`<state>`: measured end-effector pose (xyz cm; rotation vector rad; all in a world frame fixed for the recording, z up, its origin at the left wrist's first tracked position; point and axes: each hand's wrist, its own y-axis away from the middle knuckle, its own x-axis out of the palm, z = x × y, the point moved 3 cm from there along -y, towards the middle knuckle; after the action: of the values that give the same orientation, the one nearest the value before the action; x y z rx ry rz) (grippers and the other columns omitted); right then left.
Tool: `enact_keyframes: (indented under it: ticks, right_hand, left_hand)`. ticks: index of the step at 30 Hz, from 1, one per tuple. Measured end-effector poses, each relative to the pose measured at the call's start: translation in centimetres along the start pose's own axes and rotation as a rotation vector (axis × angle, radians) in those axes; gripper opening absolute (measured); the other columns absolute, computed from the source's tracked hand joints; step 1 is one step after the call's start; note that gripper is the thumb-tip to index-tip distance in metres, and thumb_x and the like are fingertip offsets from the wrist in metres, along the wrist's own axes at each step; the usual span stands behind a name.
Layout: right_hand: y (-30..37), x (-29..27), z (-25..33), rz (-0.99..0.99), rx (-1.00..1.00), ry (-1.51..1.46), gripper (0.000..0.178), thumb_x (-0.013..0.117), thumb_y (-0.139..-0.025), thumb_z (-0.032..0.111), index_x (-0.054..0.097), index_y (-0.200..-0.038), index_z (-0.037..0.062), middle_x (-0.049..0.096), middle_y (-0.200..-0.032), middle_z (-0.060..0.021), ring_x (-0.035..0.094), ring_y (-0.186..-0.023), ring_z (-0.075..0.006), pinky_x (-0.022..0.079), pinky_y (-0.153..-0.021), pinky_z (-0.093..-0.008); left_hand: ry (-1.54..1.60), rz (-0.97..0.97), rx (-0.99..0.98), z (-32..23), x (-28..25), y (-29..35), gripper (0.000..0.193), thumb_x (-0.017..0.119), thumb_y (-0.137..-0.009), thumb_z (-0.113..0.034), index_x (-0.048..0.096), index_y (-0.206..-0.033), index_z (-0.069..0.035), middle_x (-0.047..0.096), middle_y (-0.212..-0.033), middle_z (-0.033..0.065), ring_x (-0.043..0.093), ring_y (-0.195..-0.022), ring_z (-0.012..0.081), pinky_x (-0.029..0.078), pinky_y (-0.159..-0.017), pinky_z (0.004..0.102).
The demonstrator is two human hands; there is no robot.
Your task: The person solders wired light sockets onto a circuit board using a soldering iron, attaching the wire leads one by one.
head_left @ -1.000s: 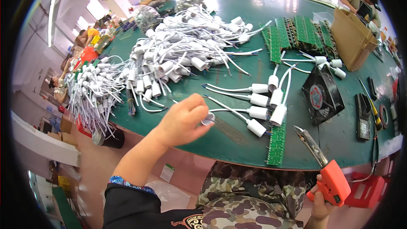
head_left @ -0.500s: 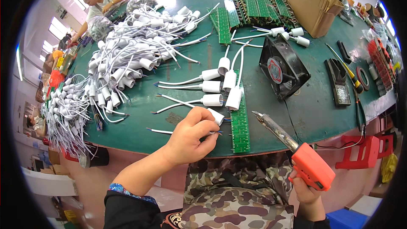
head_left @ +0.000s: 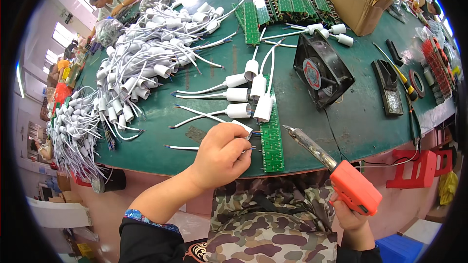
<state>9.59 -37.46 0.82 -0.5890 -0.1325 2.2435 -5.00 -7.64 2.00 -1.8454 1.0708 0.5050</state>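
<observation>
My left hand (head_left: pixel 223 156) is closed in a pinch at the table's near edge, with thin wire ends (head_left: pixel 251 148) poking out past the fingertips. A white cable (head_left: pixel 180 147) comes out on its other side. Just beyond the knuckles, a white cylindrical lamp socket (head_left: pixel 243 127) is partly covered by the hand; its wires reach a long green circuit board (head_left: pixel 272 152). More white sockets (head_left: pixel 238 111) with cables lie along the board's left side and across its far end. My right hand (head_left: pixel 348 213) grips a red soldering gun (head_left: pixel 354 187), its tip to the right of the board and apart from it.
A black fan (head_left: pixel 322 73) stands right of the board. Behind are stacked circuit boards (head_left: pixel 290 0) and a cardboard box (head_left: pixel 358 2). A large heap of white sockets (head_left: pixel 146 53) covers the left. A black tray (head_left: pixel 390 90), screwdriver (head_left: pixel 408 87) and pliers (head_left: pixel 414 124) lie right. Another person works far left.
The whole view has shifted slightly, so the table things sit a little further left and up. My left hand has come slightly nearer the board; the soldering gun stays apart from it.
</observation>
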Motion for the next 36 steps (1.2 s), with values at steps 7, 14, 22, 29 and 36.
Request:
enact_keyframes:
  ticks: [7,14,22,29,36]
  right_hand:
    - [0.4,0.0,-0.8,0.09,-0.012,0.026,0.022,0.079,-0.074,0.013,0.074,-0.095,0.0077,0.073,-0.088,-0.0065,0.073,-0.082,-0.0307,0.059,-0.074,-0.0384]
    - [0.1,0.4,-1.5,0.179,-0.341,0.155,0.047,0.083,-0.076,0.015,0.066,-0.118,0.0008,0.073,-0.111,-0.0147,0.074,-0.087,-0.0306,0.06,-0.078,-0.0392]
    - [-0.6,1.5,-1.3,0.234,-0.317,0.034,0.062,0.085,-0.074,0.009,0.057,-0.127,-0.0063,0.074,-0.109,-0.0188,0.076,-0.085,-0.0319,0.06,-0.074,-0.0366]
    - [-1.0,2.1,-1.2,0.24,-0.333,0.01,0.063,0.085,-0.073,0.005,0.056,-0.128,-0.0074,0.074,-0.108,-0.02,0.075,-0.082,-0.0311,0.059,-0.069,-0.0364]
    - [-1.1,2.2,-1.3,0.246,-0.347,-0.012,0.065,0.084,-0.073,0.003,0.054,-0.13,-0.0068,0.073,-0.11,-0.0211,0.074,-0.081,-0.0314,0.059,-0.069,-0.0363]
  left_hand:
    - [-0.238,-0.05,0.227,-0.6,1.4,-0.8,0.029,0.078,-0.064,0.001,0.066,-0.09,-0.007,0.061,-0.11,0.0086,0.063,-0.106,0.0321,0.049,-0.092,0.0496]
    - [-0.351,-0.03,0.262,-0.4,1.9,-0.5,0.024,0.079,-0.067,-0.006,0.07,-0.089,-0.007,0.061,-0.113,0.0081,0.06,-0.114,0.0312,0.048,-0.1,0.0513]
    - [-0.345,-0.036,0.248,-0.5,1.8,-0.7,0.021,0.077,-0.069,-0.007,0.069,-0.089,-0.008,0.061,-0.112,0.0079,0.06,-0.114,0.03,0.047,-0.101,0.05]
    - [-0.336,-0.04,0.248,-0.5,1.9,-0.7,0.018,0.074,-0.072,-0.009,0.068,-0.088,-0.007,0.062,-0.111,0.0078,0.061,-0.113,0.0287,0.046,-0.101,0.0488]
    - [-0.344,-0.032,0.246,-0.5,1.9,-0.6,0.017,0.073,-0.073,-0.01,0.068,-0.089,-0.007,0.062,-0.112,0.0079,0.06,-0.114,0.0287,0.046,-0.101,0.0488]
